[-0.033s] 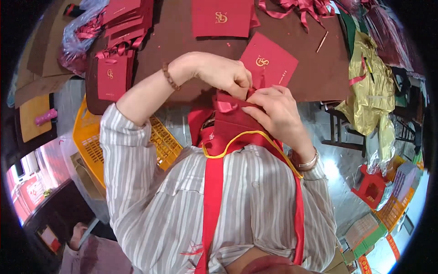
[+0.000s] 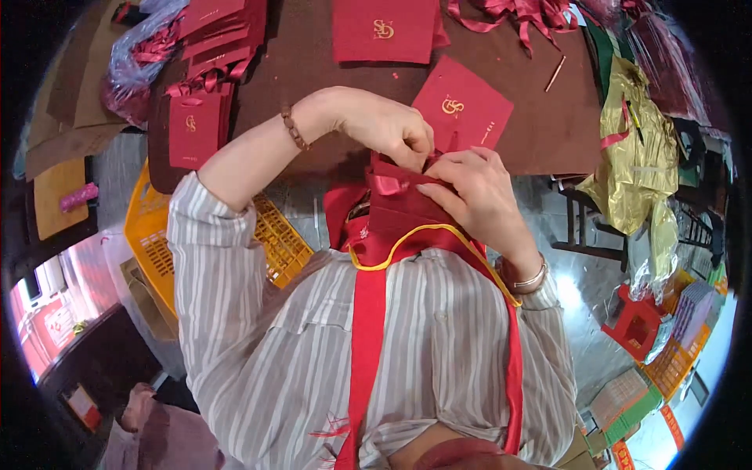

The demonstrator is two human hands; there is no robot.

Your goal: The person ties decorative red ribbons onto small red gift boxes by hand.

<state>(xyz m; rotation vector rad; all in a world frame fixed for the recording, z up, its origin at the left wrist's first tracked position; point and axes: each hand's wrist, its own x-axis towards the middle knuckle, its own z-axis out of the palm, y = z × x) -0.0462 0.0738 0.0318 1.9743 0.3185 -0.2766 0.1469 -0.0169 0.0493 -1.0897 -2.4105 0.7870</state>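
Observation:
Close against my apron, at the table's front edge, a dark red paper gift bag [image 2: 403, 210] is between my hands. A pink-red ribbon loop [image 2: 389, 186] shows on its near side. My left hand [image 2: 384, 131] bends over the bag's top edge with its fingertips pinched together; what they pinch is hidden. My right hand [image 2: 476, 190] is closed on the bag's right upper edge, its thumb on the near side. Just beyond my hands, a flat red bag [image 2: 464, 102] with a gold emblem lies tilted on the table.
On the brown-covered table [image 2: 305, 59] are stacked red bags [image 2: 196, 129] at left, another bag [image 2: 381, 35] at the far middle, loose ribbons [image 2: 521, 19] and a thin stick [image 2: 554, 73]. An orange crate [image 2: 149, 235] stands below left. Gold wrapping [image 2: 627, 157] hangs at right.

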